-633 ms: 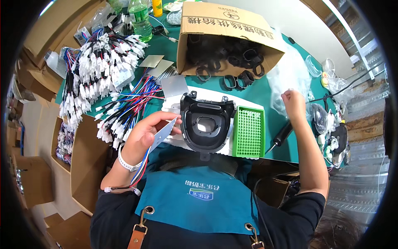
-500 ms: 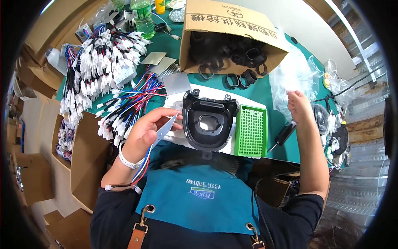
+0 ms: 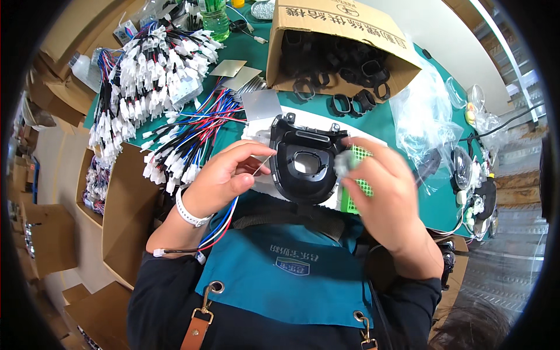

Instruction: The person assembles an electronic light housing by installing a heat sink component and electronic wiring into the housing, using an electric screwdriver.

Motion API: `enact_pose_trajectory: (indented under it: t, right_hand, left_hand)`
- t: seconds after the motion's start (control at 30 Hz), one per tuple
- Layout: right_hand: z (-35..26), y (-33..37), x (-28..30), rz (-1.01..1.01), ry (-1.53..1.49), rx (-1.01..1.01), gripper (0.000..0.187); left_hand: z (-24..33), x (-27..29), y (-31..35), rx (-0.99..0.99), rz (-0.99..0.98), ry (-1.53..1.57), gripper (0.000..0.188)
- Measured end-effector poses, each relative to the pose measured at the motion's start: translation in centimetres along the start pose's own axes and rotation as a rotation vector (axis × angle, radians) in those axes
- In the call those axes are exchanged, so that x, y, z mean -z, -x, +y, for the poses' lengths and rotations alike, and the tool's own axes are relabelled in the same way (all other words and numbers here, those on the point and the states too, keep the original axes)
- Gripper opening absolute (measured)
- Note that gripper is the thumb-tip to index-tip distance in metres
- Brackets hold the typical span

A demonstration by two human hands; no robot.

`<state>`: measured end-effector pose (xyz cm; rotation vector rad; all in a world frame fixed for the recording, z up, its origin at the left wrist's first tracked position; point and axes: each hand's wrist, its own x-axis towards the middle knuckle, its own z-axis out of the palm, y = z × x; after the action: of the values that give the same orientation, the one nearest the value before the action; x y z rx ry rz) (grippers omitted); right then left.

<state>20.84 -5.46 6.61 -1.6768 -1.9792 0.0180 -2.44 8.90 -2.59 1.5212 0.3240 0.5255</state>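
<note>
Between thumb and fingers, my left hand [image 3: 230,172] is closed on a thin flat board [image 3: 263,165], seen nearly edge-on. Red, blue, white and black wires [image 3: 226,224] hang from it over my forearm to small connectors. Just right of it lies a black plastic housing [image 3: 303,188] with an oval opening, on a white pad [image 3: 265,189]. My right hand [image 3: 385,192], smeared by motion, is pinched at the housing's right edge. A small greyish blur [image 3: 345,164] shows at its fingertips, too unclear to name. Part of a green perforated tray [image 3: 350,201] is hidden beneath that hand.
Wire bundles with white connectors [image 3: 157,76] and loose wired boards [image 3: 261,105] lie at left. A tipped cardboard box [image 3: 344,23] holds several black rings. Clear plastic bags [image 3: 423,111] and a dark-handled tool [image 3: 430,164] are at right; a green bottle [image 3: 214,20] stands behind.
My right hand has come left and down from the plastic bag to the housing's right side. My left hand keeps the board, now turned more edge-on and closer to the housing. The whole view has shifted slightly.
</note>
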Motion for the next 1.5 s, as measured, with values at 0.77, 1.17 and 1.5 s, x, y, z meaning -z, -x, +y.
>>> enact_pose_trajectory:
  t: [0.77,1.17,1.5]
  right_hand:
    - [2.5,1.4,-4.5,-0.149,0.086,0.031,0.023]
    - [4.4,-0.7,-2.8,-0.096,0.082,0.123,0.021]
    - [17.5,-6.7,-5.6,-0.261,0.589,-0.477,0.030]
  left_hand:
    - [2.6,-1.5,-0.8,-0.275,-0.305,-0.805,0.066]
    - [2.6,-2.4,-1.0,-0.296,-0.305,-0.949,0.061]
    - [3.8,-1.9,-0.5,-0.135,-0.365,-0.786,0.065]
